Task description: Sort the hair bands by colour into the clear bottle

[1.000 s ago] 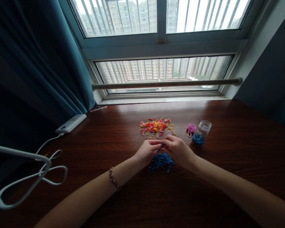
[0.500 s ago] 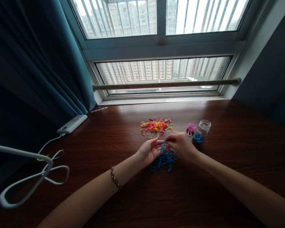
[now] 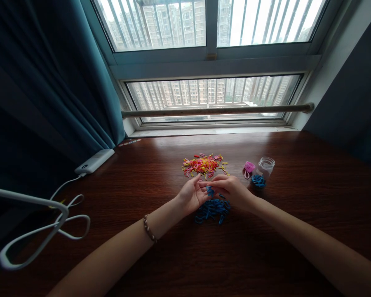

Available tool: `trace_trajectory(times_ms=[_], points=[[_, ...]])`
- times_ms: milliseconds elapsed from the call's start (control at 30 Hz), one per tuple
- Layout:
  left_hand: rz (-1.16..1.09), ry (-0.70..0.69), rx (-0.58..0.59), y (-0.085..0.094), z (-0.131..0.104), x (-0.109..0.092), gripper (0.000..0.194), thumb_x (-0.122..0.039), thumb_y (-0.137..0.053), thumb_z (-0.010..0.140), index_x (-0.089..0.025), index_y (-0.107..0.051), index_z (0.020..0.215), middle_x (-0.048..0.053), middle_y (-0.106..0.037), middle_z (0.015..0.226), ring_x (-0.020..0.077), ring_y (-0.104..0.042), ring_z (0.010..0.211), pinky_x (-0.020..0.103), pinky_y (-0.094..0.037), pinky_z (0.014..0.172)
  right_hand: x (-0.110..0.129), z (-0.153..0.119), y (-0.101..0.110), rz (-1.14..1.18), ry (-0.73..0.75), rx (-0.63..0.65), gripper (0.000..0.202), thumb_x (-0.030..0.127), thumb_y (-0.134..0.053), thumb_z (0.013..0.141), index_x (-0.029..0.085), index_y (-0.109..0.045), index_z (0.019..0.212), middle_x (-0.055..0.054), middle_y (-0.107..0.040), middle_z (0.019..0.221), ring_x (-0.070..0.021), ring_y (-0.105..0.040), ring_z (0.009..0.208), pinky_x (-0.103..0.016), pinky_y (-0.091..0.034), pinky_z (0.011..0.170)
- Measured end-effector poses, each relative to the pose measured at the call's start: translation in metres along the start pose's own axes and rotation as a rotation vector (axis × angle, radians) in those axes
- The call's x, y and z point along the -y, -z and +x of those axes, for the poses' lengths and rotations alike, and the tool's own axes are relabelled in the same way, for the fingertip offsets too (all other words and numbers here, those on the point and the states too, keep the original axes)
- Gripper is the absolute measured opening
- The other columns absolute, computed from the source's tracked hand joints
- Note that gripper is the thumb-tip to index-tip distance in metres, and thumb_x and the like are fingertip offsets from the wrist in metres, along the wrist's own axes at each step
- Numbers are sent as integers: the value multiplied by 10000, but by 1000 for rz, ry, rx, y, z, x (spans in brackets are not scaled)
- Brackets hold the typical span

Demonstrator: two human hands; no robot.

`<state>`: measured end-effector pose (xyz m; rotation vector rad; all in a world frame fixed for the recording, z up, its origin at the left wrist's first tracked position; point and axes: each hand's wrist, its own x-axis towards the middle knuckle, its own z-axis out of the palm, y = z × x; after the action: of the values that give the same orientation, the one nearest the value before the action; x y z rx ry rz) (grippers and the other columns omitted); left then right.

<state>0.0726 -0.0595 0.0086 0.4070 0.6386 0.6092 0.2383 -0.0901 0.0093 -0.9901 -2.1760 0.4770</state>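
My left hand (image 3: pixel 191 194) is turned palm up over the table, its fingers stretched out flat. My right hand (image 3: pixel 233 190) comes in from the right with fingers pinched together, touching the left fingers. Small blue hair ties (image 3: pixel 210 191) show at the right fingertips, against the left fingers; how many cannot be made out. Just below both hands lies a loose pile of blue hair ties (image 3: pixel 212 209). Beyond them is a mixed heap of red, pink, orange and yellow hair ties (image 3: pixel 204 165).
To the right stands a clear open jar (image 3: pixel 266 164) with blue hair ties inside. A pink lid (image 3: pixel 249 166) with a loop sits beside it. At left are a white power strip (image 3: pixel 95 161) and a looped white cable (image 3: pixel 62 218). The dark wooden table (image 3: pixel 284 247) meets a window.
My right hand has shifted slightly left and down, over the left fingers. The blue hair tie stretched between the fingertips now shows as a bunch lower on the left fingers.
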Motion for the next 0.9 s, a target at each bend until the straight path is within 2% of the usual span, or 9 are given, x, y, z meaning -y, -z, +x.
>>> trace_trajectory(times_ms=[167, 300, 500, 700, 900], points=[[4, 26, 30, 3, 1, -6, 551, -403, -278, 890, 83, -522, 983, 206, -612, 796, 180, -609, 698, 264, -487, 689, 5, 0, 4, -76, 105, 145, 285, 172, -468, 836, 187, -579, 1098, -93, -588, 960, -149, -542, 874, -262, -436, 760], [-1, 32, 60, 5, 2, -8, 568, -425, -281, 882, 83, -481, 1039, 225, -599, 869, 201, -611, 727, 297, -482, 721, 5, 0, 4, -143, 141, 157, 310, 151, -429, 852, 198, -561, 1128, -97, -573, 996, -143, -523, 877, -266, -431, 771], [-15, 8, 68, -1, -3, -7, 531, -430, -318, 868, 36, -426, 1098, 219, -586, 912, 209, -614, 757, 308, -489, 708, 1, 0, 4, -220, 168, 100, 239, 222, -455, 852, 215, -623, 1022, -63, -579, 863, -140, -508, 797, -267, -427, 722], [18, 17, 120, -1, -4, -8, 498, -415, -369, 854, 14, -444, 1094, 221, -583, 947, 222, -611, 824, 310, -488, 740, 2, -4, 2, -86, 155, 55, 211, 214, -468, 846, 195, -631, 978, -52, -545, 848, -111, -522, 736, -227, -438, 667], [52, 12, 160, 2, -2, -6, 358, -312, -425, 854, 7, -538, 972, 175, -615, 886, 186, -619, 817, 272, -477, 800, -1, -2, 2, 13, 101, -117, 172, 251, -534, 807, 211, -668, 907, -32, -537, 787, -100, -519, 673, -218, -447, 604]])
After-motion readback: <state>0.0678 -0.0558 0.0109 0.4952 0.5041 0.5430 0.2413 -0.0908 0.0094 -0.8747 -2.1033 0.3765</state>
